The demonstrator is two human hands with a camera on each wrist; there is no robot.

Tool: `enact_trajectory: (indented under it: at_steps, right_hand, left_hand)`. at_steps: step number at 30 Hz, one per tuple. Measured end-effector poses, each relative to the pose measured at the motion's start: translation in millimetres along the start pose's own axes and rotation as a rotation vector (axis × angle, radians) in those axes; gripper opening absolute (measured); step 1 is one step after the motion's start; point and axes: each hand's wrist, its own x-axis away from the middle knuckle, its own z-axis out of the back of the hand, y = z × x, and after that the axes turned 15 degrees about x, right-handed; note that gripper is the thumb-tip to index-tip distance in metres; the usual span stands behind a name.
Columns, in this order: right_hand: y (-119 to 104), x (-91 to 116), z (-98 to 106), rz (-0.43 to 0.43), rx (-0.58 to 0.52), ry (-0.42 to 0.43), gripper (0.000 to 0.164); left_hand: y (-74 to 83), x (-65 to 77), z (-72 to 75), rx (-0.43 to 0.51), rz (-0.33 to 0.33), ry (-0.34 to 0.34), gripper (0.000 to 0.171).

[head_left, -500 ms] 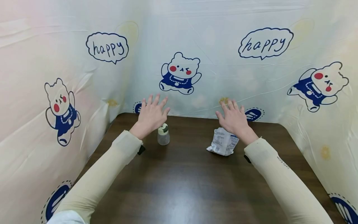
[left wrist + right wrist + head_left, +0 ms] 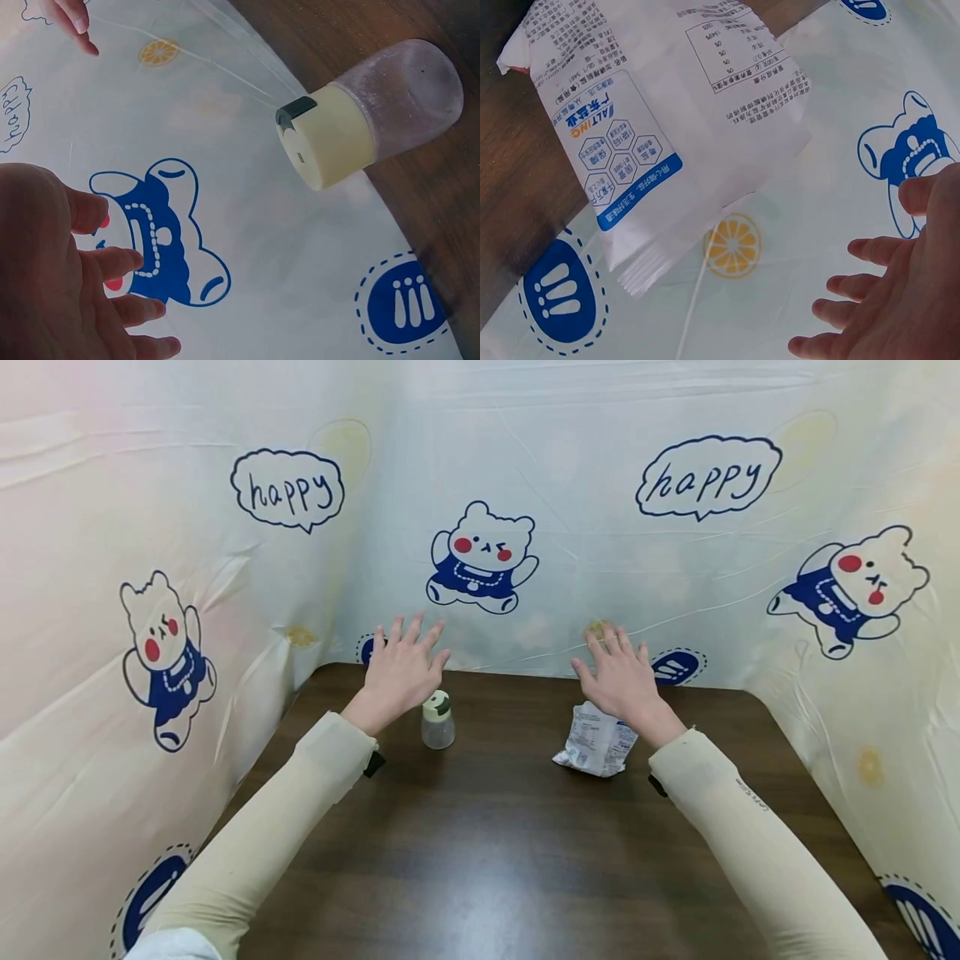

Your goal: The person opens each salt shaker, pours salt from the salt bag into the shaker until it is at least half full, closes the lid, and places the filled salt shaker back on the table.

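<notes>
My left hand [image 2: 399, 675] hovers over the far left of the table with its fingers spread, holding nothing. Close by its wrist stands a small clear jar [image 2: 438, 732] with a pale yellow cap and a dark green flap; the left wrist view shows this jar [image 2: 412, 105] apart from the fingers. Over the far right side my right hand [image 2: 621, 681] is held out, fingers apart and nothing in them. A white printed salt packet [image 2: 594, 742] lies just below it, its upper right corner partly hidden. In the right wrist view the packet [image 2: 697, 142] is clear of the fingertips.
The dark wooden table [image 2: 480, 843] has rounded far corners. Pale sheeting [image 2: 570, 560] printed with bears and "happy" bubbles hangs around its back and both sides. Each forearm wears a cream sleeve [image 2: 262, 827] and a dark strap shows at the wrist.
Both hands have shifted very slightly to the left in the head view, still spread. The jar and the packet have stayed in place.
</notes>
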Motion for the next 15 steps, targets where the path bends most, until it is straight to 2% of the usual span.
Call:
enact_trajectory:
  at_steps: [15]
  right_hand:
    - [-10.5,-0.5,-2.0,0.017,-0.002,0.012,0.071]
  left_hand:
    - [-7.1,5.1,1.6,-0.008,0.011,0.002,0.063]
